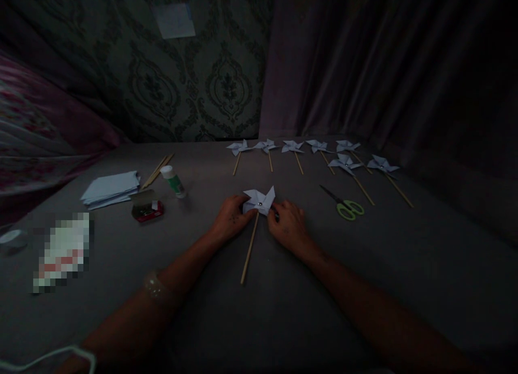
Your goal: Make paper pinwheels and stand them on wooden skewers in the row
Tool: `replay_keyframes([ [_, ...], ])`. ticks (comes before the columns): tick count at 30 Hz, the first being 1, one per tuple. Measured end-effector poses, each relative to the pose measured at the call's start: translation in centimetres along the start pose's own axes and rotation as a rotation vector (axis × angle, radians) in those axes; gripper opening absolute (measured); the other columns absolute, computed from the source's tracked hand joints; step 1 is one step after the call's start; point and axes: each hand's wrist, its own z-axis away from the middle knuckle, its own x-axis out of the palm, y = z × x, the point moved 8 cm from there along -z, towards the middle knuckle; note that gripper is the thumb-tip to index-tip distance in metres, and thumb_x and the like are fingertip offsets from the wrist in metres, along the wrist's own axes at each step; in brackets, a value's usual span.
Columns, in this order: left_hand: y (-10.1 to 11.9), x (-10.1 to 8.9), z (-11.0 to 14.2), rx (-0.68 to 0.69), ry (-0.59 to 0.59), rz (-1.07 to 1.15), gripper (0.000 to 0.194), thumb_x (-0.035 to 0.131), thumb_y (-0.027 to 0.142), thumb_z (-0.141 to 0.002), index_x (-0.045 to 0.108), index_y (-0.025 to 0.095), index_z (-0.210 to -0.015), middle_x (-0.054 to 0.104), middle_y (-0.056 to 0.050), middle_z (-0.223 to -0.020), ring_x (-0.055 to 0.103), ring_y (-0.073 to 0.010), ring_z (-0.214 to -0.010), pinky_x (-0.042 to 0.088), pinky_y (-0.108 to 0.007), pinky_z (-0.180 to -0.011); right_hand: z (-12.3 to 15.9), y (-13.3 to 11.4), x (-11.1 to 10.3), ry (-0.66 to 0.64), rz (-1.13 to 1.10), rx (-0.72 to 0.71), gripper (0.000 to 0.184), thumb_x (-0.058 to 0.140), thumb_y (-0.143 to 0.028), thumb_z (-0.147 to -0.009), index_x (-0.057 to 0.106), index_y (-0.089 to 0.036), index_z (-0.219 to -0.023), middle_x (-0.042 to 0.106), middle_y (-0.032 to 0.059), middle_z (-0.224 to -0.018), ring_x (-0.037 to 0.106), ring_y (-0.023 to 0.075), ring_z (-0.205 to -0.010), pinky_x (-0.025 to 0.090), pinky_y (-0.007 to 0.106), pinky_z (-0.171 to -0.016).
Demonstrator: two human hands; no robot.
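Note:
A white paper pinwheel (259,200) on a wooden stick lies at the middle of the grey surface, its stick pointing toward me. A small shiny pin head shows at its centre. My left hand (233,216) is closed on the left blade, thumb over the paper. On the other side, my right hand (289,223) has its fingers curled in against the right blade, pinching its edge. The tips of the right fingers are partly hidden, and the light is dim.
Several finished pinwheels (292,146) lie along the back right. Green-handled scissors (350,209) rest at right. Leftward are a glue stick (173,181), a small open red box (149,211), wooden sticks (156,172), stacked white paper (111,189) and a blurred-out packet (65,250).

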Motion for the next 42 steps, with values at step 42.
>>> replay_keyframes([
  [42, 0.1, 0.5, -0.2, 0.037, -0.005, 0.063, 0.032, 0.065, 0.025, -0.075, 0.068, 0.017, -0.105, 0.070, -0.008, -0.101, 0.063, -0.0232, -0.092, 0.051, -0.035, -0.082, -5.6, 3.0, 1.1, -0.171, -0.351, -0.342, 0.016, 0.063, -0.025, -0.081, 0.070, -0.017, -0.093, 0.064, 0.0027, -0.085, 0.055, 0.0116, -0.072, 0.041, 0.025, -0.067],
])
